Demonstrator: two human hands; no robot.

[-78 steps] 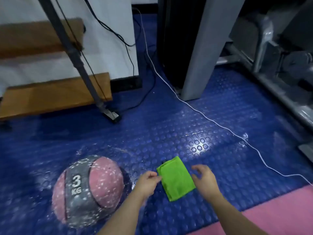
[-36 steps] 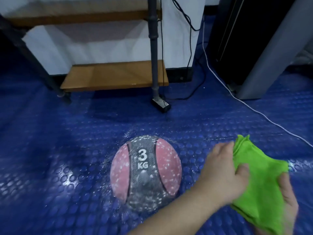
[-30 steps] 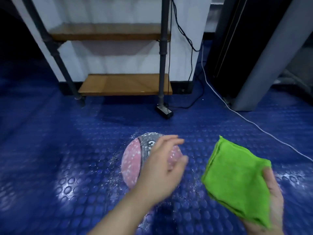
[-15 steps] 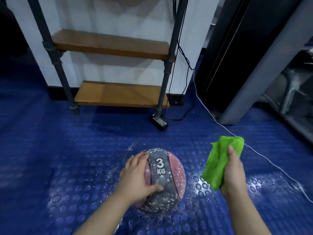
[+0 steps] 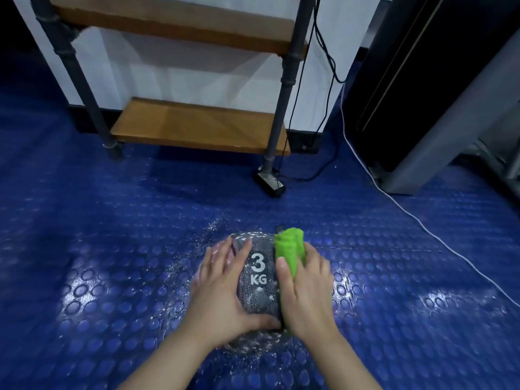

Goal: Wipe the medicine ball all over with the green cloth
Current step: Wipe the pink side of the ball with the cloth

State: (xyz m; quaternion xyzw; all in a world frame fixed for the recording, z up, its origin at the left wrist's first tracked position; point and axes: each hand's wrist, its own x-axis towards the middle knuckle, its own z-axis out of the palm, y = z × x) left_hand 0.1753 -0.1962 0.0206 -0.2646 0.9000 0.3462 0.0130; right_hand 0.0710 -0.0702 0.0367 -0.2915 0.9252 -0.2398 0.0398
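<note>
The medicine ball (image 5: 257,288), pink with a grey band marked "3 KG" and white speckles, sits on the blue studded floor in the lower middle. My left hand (image 5: 222,294) lies spread over its left side, thumb under the band's near end. My right hand (image 5: 305,288) holds the bunched green cloth (image 5: 289,249) against the ball's right side, thumb along the band's edge. The cloth sticks out past my fingertips at the ball's far right top. Both hands hide most of the pink panels.
A pipe-frame shelf with wooden boards (image 5: 197,128) stands against the white wall ahead; its foot (image 5: 270,184) is close beyond the ball. Black cables (image 5: 326,66) and a white cable (image 5: 408,215) run over the floor at right, beside a dark machine (image 5: 422,88).
My right hand brought the cloth from beside the ball onto its right side. My left hand stays on the ball's left side. The view has moved closer over the ball.
</note>
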